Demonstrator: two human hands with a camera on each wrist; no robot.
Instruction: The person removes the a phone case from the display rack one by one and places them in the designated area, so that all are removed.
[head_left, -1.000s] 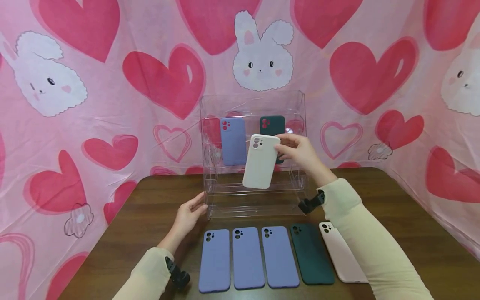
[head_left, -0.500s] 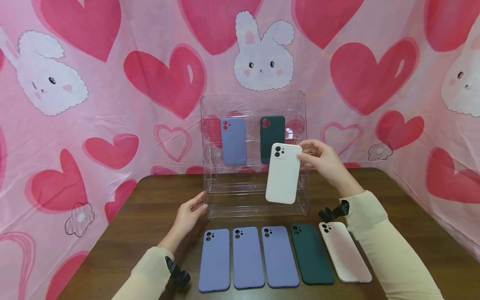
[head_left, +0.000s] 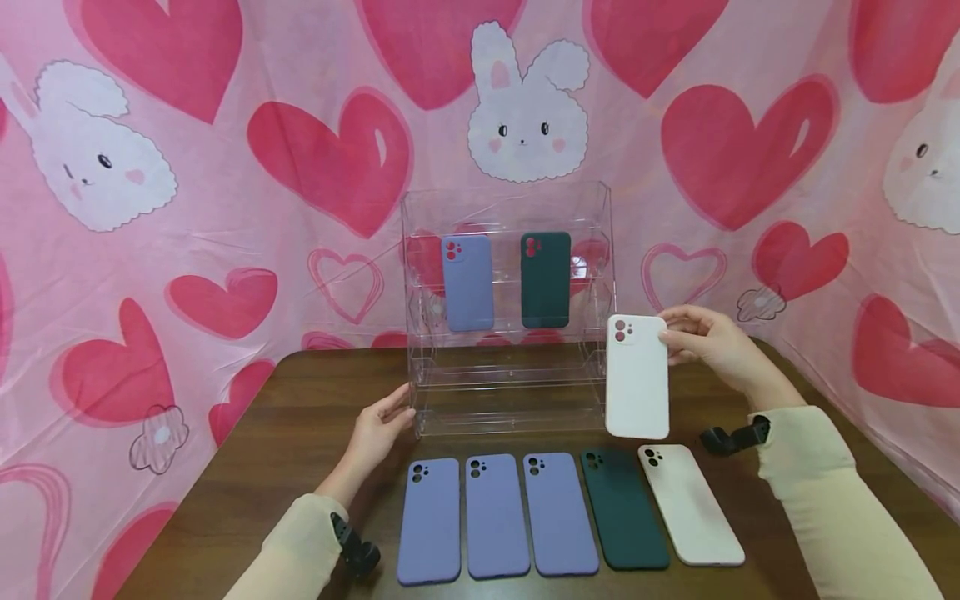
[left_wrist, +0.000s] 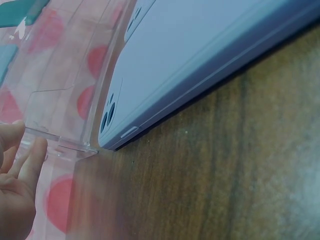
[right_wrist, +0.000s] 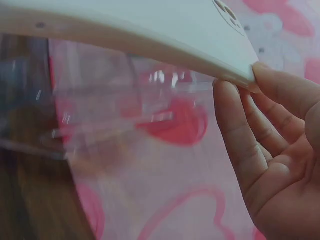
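Note:
In the head view my right hand [head_left: 708, 342] holds a white phone case [head_left: 637, 379] upright above the table, to the right of a clear acrylic display stand [head_left: 510, 425]. The right wrist view shows the thumb and fingers pinching the case's edge near its camera cutouts. My left hand [head_left: 377, 427] touches the stand's lower left side with fairly straight fingers. On the stand are a lavender phone case [head_left: 468, 283] and a dark green phone case [head_left: 545, 279].
In a row before the stand lie several phone cases: lavender ones [head_left: 429, 525], a dark green case [head_left: 626, 517] and a pale pinkish-white case [head_left: 693, 508]. The brown wooden table [head_left: 300, 400] backs onto a pink cloth [head_left: 330, 50] with hearts and rabbits.
The white case has moved right and down in my right hand, from in front of the stand to beside it. My left hand keeps its place at the stand.

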